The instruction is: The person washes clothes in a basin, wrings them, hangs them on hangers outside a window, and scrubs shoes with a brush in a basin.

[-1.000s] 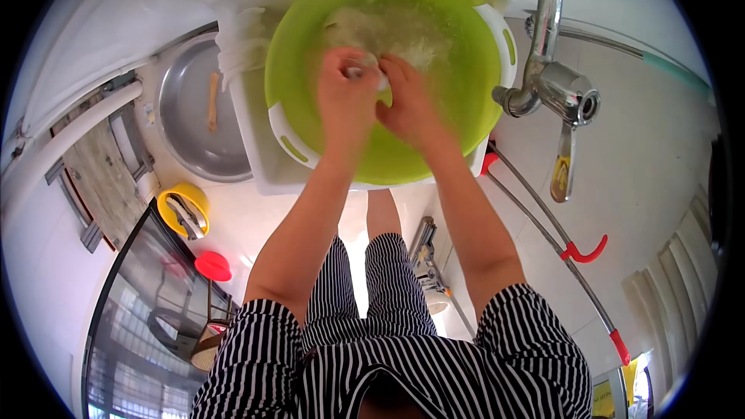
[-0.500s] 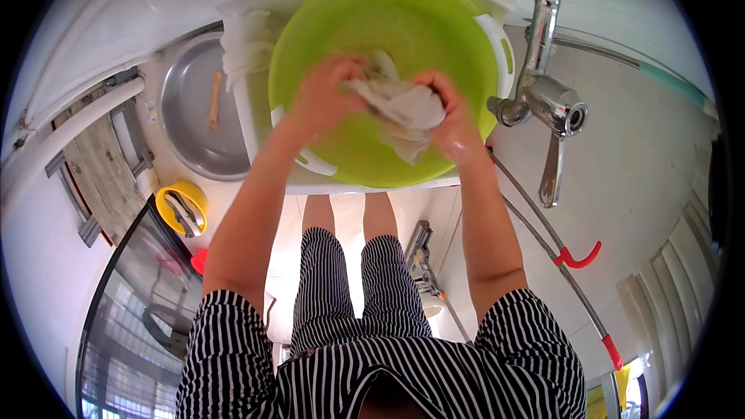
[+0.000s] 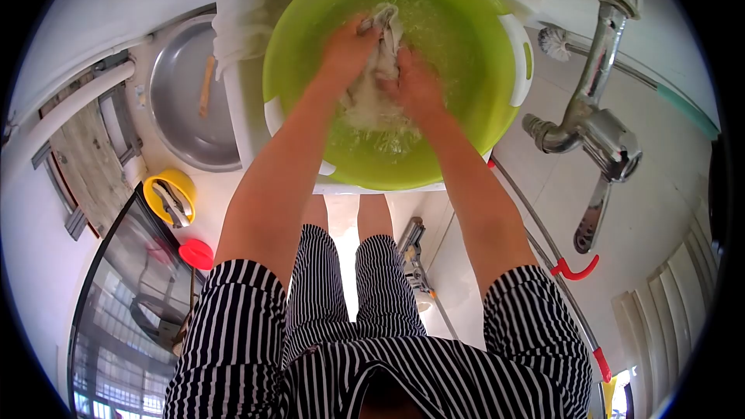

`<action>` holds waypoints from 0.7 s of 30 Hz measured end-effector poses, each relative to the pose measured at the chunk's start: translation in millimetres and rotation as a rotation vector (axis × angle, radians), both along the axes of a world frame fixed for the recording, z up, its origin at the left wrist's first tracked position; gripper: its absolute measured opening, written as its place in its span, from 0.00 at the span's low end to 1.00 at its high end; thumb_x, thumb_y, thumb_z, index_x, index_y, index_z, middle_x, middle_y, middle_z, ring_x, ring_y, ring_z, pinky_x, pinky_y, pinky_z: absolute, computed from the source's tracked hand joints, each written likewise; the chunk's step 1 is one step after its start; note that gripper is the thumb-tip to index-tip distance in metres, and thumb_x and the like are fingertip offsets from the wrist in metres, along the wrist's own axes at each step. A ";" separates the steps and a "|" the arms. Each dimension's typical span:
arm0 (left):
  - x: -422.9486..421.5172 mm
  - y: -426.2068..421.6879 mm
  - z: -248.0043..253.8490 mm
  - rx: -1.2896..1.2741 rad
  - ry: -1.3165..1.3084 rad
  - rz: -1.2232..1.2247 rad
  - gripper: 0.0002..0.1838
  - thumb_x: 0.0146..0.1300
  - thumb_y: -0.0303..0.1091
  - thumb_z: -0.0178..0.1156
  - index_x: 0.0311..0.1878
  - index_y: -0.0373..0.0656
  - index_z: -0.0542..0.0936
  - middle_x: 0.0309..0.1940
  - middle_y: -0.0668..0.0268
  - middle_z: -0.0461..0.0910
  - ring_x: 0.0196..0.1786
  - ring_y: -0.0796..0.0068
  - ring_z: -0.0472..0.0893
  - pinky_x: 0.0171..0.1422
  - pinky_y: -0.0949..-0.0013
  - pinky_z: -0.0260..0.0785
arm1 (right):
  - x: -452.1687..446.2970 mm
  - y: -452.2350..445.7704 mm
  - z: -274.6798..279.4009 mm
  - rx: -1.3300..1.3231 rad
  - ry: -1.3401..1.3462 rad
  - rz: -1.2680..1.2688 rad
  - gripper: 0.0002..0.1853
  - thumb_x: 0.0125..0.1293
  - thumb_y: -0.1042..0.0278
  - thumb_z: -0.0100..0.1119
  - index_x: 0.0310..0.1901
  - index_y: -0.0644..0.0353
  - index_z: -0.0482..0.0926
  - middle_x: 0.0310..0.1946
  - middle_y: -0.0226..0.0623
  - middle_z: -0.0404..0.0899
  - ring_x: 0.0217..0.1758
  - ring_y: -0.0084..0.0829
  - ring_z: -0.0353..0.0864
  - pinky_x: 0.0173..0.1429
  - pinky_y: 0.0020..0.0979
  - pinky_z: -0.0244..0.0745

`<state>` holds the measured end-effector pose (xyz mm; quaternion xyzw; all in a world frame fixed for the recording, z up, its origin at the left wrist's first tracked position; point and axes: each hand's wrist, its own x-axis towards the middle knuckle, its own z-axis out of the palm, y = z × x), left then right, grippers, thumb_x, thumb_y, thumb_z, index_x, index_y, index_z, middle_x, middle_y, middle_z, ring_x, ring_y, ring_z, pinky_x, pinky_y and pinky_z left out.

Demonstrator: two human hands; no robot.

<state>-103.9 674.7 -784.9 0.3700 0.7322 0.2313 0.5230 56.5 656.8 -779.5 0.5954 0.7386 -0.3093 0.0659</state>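
A round green basin (image 3: 466,101) with white handles holds rippling water and sits on a white sink (image 3: 250,120). Inside it, a wet whitish cloth (image 3: 386,46) is bunched between my hands, its lower part spread in the splashing water. My left hand (image 3: 349,50) is closed on the cloth's left side near its top. On the right side, a little lower, my right hand (image 3: 417,81) grips the cloth, its fingertips partly hidden by the fabric and water.
A metal faucet (image 3: 582,128) stands right of the basin. White cloth (image 3: 240,27) hangs at the sink's left. Further left are a grey basin (image 3: 174,101) with a wooden stick (image 3: 206,87) and a yellow container (image 3: 182,181). A red-hooked pole (image 3: 574,268) is lower right.
The cloth has gone from spread above the water to bunched upright and partly in it. My hands have moved up the basin and closer together. The view has shifted slightly.
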 end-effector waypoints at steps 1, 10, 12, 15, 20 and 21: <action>-0.8 2.6 -7.6 -0.006 0.000 0.003 0.24 0.63 0.42 0.61 0.57 0.35 0.73 0.47 0.62 0.80 0.46 0.68 0.79 0.55 0.66 0.70 | -2.7 4.3 1.1 -0.183 -0.032 0.076 0.41 0.59 0.55 0.62 0.69 0.63 0.54 0.68 0.56 0.56 0.67 0.51 0.62 0.69 0.44 0.60; 2.5 -27.4 38.5 -0.210 -1.163 0.763 0.14 0.68 0.43 0.55 0.45 0.41 0.78 0.38 0.68 0.79 0.41 0.76 0.77 0.44 0.69 0.70 | -27.5 -3.4 58.2 -0.138 0.484 -0.680 0.21 0.59 0.53 0.64 0.49 0.59 0.79 0.43 0.46 0.79 0.43 0.38 0.80 0.48 0.38 0.73; 1.4 -43.1 47.5 -0.230 -1.222 0.503 0.14 0.67 0.40 0.58 0.50 0.42 0.78 0.44 0.67 0.80 0.46 0.75 0.79 0.52 0.69 0.72 | -24.5 -9.5 76.9 -0.190 0.520 -0.695 0.19 0.61 0.53 0.64 0.45 0.61 0.80 0.39 0.42 0.80 0.39 0.34 0.80 0.45 0.34 0.74; 5.7 -46.3 79.8 -0.147 -0.987 0.458 0.12 0.65 0.35 0.60 0.49 0.41 0.78 0.43 0.68 0.80 0.46 0.77 0.79 0.53 0.71 0.71 | -11.0 -25.2 82.0 -0.204 0.815 -0.911 0.15 0.63 0.58 0.62 0.42 0.63 0.80 0.35 0.35 0.80 0.36 0.27 0.77 0.42 0.28 0.74; -24.8 -31.8 109.1 0.111 -0.388 0.348 0.16 0.63 0.28 0.57 0.54 0.40 0.75 0.44 0.68 0.79 0.45 0.75 0.77 0.51 0.68 0.69 | 61.9 -42.1 99.7 0.143 0.755 -1.137 0.15 0.68 0.63 0.56 0.47 0.69 0.75 0.41 0.37 0.79 0.40 0.25 0.77 0.45 0.27 0.75; -27.5 -29.4 111.0 0.227 -0.118 0.330 0.17 0.62 0.27 0.56 0.55 0.40 0.74 0.44 0.66 0.80 0.45 0.70 0.78 0.51 0.67 0.69 | 67.3 -44.9 98.5 0.389 0.567 -0.959 0.16 0.68 0.63 0.56 0.49 0.69 0.74 0.42 0.37 0.78 0.41 0.26 0.77 0.45 0.28 0.75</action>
